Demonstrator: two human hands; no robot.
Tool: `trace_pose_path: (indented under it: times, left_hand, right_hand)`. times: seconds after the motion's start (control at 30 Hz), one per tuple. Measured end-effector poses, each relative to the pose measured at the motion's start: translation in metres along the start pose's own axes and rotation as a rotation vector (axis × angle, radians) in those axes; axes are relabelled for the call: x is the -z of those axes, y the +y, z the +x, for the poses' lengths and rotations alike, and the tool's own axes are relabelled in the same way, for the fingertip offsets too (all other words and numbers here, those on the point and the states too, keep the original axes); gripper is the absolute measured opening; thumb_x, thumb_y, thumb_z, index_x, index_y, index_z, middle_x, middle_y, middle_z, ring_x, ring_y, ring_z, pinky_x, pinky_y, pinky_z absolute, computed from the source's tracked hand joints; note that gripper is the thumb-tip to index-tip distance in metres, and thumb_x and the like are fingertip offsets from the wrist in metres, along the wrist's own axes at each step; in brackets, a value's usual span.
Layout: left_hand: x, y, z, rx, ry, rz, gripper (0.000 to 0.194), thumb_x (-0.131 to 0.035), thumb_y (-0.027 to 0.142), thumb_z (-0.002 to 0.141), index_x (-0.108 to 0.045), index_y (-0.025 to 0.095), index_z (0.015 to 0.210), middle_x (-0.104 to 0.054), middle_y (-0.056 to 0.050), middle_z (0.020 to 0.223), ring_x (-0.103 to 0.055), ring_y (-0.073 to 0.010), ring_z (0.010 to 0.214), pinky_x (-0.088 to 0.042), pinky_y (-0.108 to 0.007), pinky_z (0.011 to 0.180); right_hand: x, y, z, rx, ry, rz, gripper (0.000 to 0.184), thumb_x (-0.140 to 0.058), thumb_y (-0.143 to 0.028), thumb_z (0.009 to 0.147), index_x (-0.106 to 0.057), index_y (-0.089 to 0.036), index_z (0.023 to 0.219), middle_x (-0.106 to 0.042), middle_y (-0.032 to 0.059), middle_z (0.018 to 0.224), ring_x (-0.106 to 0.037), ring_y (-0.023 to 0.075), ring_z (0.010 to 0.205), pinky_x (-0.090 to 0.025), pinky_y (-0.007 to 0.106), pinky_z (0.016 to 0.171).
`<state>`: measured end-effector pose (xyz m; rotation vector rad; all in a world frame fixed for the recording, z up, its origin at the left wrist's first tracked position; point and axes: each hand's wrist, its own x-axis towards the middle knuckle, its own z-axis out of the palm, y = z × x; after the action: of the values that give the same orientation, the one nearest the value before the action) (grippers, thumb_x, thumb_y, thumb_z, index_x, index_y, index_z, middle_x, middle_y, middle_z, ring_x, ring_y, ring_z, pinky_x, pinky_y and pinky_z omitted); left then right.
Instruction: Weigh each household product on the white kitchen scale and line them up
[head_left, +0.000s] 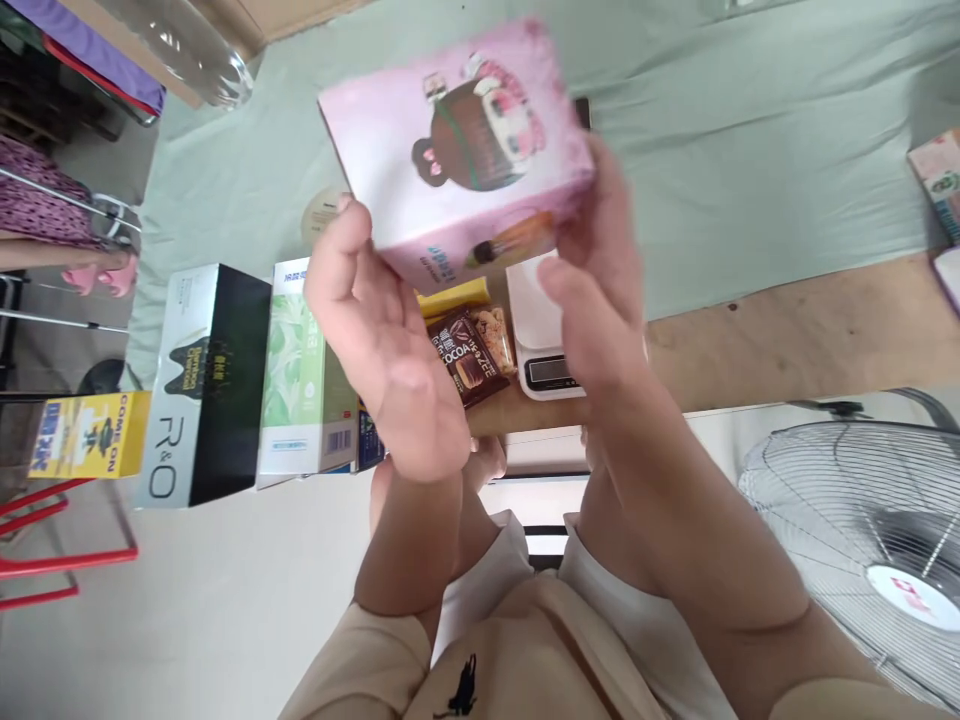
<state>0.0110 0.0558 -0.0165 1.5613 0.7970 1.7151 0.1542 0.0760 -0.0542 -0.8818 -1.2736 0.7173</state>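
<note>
A pink and white cardboard box with a cartoon doll printed on its face is held up above the table, tilted. My left hand supports its lower left corner, thumb along the near edge. My right hand grips its right end, slightly blurred. Beneath the box lie a brown cocoa snack packet, a clear-wrapped snack and something yellow. A white kitchen scale with a dark display sits by my right wrist, partly covered by that hand.
At the left stand a black and silver box, a green and white box and a yellow box. A clear plastic bottle lies at the back left. A wire-guarded fan is at the right. Green cloth covers the table.
</note>
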Motion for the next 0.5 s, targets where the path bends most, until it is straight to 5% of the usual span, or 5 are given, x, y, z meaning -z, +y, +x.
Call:
trace_pose_path:
  times: [0.07, 0.2, 0.33, 0.5]
  left_hand:
    - [-0.005, 0.012, -0.005, 0.106, -0.038, -0.088, 0.048, -0.061, 0.065, 0.084, -0.062, 0.046, 0.129, -0.058, 0.011, 0.148, -0.036, -0.0308, 0.16, -0.031, -0.055, 0.135]
    - [-0.001, 0.012, -0.013, 0.215, -0.23, -0.149, 0.053, -0.054, 0.071, 0.088, -0.059, 0.046, 0.136, -0.053, 0.011, 0.158, -0.042, -0.0303, 0.157, -0.047, -0.049, 0.124]
    - [0.006, -0.009, -0.021, 0.238, -0.361, -0.143, 0.065, -0.054, 0.08, 0.086, -0.05, 0.047, 0.142, -0.051, 0.011, 0.162, -0.043, -0.0312, 0.158, -0.053, -0.046, 0.12]
    - [0.0, -0.026, -0.023, 0.305, -0.381, -0.202, 0.062, -0.053, 0.078, 0.088, -0.051, 0.046, 0.141, -0.054, 0.005, 0.159, -0.046, -0.0307, 0.156, -0.054, -0.048, 0.12]
  right_hand:
    - [0.018, -0.004, -0.003, 0.118, 0.068, 0.074, 0.054, -0.058, -0.045, 0.09, -0.05, -0.044, 0.144, -0.055, -0.0051, 0.15, -0.055, 0.0244, 0.143, -0.052, 0.046, 0.12]
    - [0.056, -0.012, -0.017, 0.03, 0.12, -0.013, 0.053, -0.063, -0.055, 0.086, -0.061, -0.042, 0.138, -0.064, -0.0008, 0.136, -0.065, 0.0273, 0.124, -0.062, 0.045, 0.098]
    - [0.08, -0.015, -0.032, -0.067, 0.126, -0.111, 0.058, -0.065, -0.062, 0.084, -0.061, -0.04, 0.137, -0.065, 0.0023, 0.132, -0.068, 0.0274, 0.115, -0.062, 0.048, 0.095]
    - [0.101, -0.015, -0.042, -0.104, 0.06, -0.098, 0.052, -0.065, -0.056, 0.087, -0.062, -0.041, 0.137, -0.067, 0.0015, 0.128, -0.069, 0.0249, 0.114, -0.061, 0.047, 0.097]
